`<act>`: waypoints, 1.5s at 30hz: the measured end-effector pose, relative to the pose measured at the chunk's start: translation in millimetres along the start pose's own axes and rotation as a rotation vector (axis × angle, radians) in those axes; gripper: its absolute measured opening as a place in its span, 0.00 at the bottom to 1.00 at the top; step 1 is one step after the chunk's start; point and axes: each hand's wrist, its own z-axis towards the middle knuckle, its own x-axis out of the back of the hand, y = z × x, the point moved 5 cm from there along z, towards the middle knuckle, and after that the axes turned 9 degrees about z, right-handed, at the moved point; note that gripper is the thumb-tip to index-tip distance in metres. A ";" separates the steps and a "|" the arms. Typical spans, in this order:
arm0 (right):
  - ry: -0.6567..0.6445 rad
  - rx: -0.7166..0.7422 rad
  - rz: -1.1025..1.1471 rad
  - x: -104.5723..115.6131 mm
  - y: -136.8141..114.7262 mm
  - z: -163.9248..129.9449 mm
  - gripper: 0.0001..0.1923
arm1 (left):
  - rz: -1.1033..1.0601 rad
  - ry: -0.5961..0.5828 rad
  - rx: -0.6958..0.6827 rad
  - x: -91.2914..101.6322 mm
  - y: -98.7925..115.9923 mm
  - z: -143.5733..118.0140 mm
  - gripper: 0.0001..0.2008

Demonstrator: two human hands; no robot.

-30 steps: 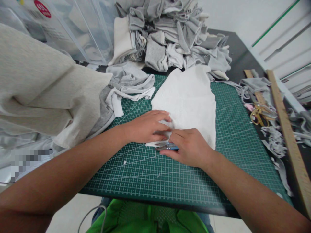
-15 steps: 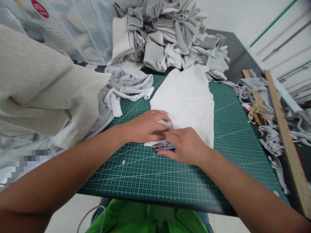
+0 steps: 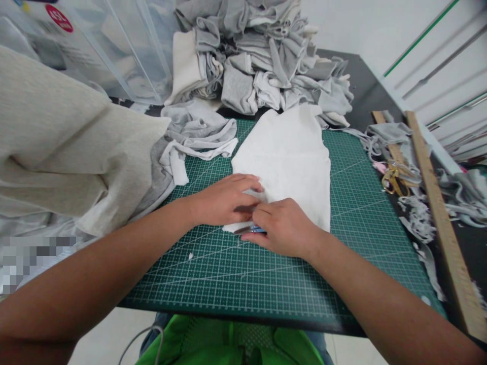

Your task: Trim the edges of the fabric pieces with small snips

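A white piece of fabric (image 3: 287, 152) lies flat on the green cutting mat (image 3: 213, 274). My left hand (image 3: 226, 200) rests on its near left part, fingers stretched out and slightly apart. Close beside it, my right hand (image 3: 283, 225) is closed round small blue-handled thread snips (image 3: 256, 229). Their metal blades point left along the fabric's near edge, just below my left fingers. Most of the snips' handle is hidden inside my right hand.
Beige and grey fabric (image 3: 76, 147) is heaped at the left, near a clear plastic bin (image 3: 125, 45). Folded grey pieces (image 3: 262, 56) are piled at the back. At the right lie gold-handled scissors (image 3: 393, 180), fabric scraps (image 3: 418, 215) and a wooden ruler (image 3: 437, 208).
The snips' blades, apart before, now look closed together at the fabric's near edge. Both hands stay nearly in place; the whole view has shifted slightly.
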 end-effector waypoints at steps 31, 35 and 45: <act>0.258 0.045 0.121 16.0 1.1 -18.7 0.22 | 0.000 0.009 -0.001 0.8 -0.3 -0.2 0.16; 0.257 0.013 0.116 15.6 7.1 -18.3 0.21 | 0.001 0.011 -0.013 1.1 -0.1 0.6 0.16; 0.198 -0.017 0.097 8.5 9.6 -17.6 0.20 | -0.002 0.006 0.000 2.2 0.2 0.7 0.14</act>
